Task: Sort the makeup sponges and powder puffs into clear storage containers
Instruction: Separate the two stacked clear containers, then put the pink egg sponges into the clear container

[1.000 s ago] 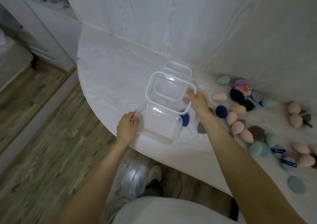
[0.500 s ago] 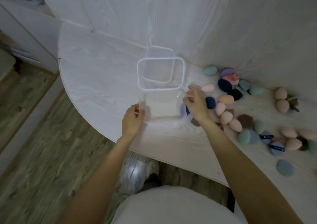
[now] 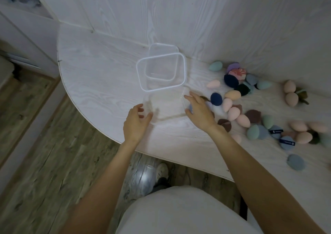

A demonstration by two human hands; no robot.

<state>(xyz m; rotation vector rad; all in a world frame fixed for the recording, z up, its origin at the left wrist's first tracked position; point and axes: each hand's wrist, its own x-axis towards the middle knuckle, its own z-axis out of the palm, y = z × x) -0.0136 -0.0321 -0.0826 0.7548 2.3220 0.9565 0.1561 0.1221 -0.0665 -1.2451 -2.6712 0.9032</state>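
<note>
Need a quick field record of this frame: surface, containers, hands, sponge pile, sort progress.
surface: white wood-grain table, curved front edge
near container: clear container between the hands, looks empty
far items: white-rimmed lid over a second clear container by the wall
left hand: at the near container's left corner, fingers loosely curled, grip unclear
right hand: fingers straight, at its right side
sponge pile: loose on the table, right of the containers
sort progress: nothing sorted yet

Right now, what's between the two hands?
A clear container, empty, sits between the left hand and right hand on the table, seen in the head view.
</note>
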